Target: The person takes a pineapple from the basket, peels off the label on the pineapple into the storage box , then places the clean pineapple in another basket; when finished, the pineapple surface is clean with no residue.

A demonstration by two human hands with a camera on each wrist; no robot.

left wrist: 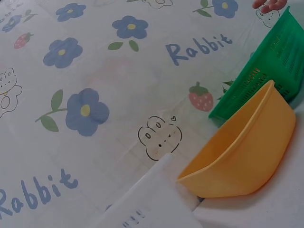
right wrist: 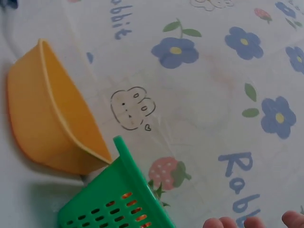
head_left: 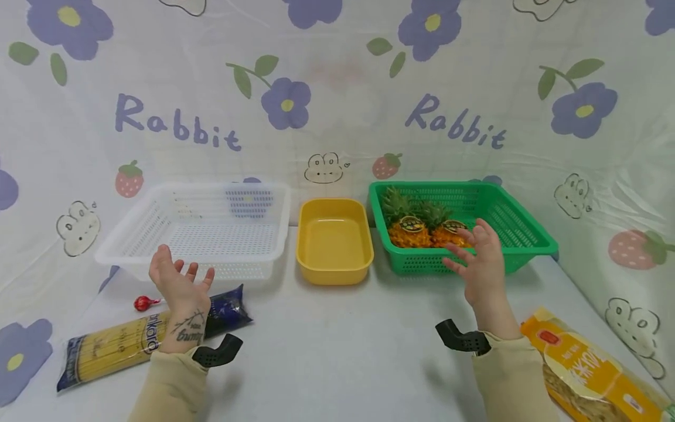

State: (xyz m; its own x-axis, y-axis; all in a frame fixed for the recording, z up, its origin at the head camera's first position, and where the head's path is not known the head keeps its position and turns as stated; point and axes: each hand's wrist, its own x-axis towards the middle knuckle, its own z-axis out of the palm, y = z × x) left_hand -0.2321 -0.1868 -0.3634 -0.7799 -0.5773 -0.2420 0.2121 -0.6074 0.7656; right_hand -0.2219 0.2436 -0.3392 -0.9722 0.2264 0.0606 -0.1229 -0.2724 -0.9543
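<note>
My left hand [head_left: 181, 281] is raised in front of the white basket [head_left: 258, 269], fingers loosely spread with nothing in them. Below it lies a bag of spaghetti [head_left: 113, 351] with a dark blue end, partly hidden by the wrist. A red-wrapped lollipop [head_left: 143, 303] lies just behind the bag. My right hand [head_left: 482, 266] hovers before the green basket [head_left: 527, 246], its fingers apart and holding nothing. Two pineapples [head_left: 410, 233] with leafy tops sit at the left in that basket, one partly behind the fingers. In the right wrist view, only fingertips [right wrist: 254, 222] show at the bottom edge.
Between the baskets stands a yellow tub [head_left: 334, 275]. An orange and yellow food package [head_left: 585, 369] lies at the right front, beside the right sleeve. A printed cloth [head_left: 337, 135] hangs behind the white table [head_left: 337, 363].
</note>
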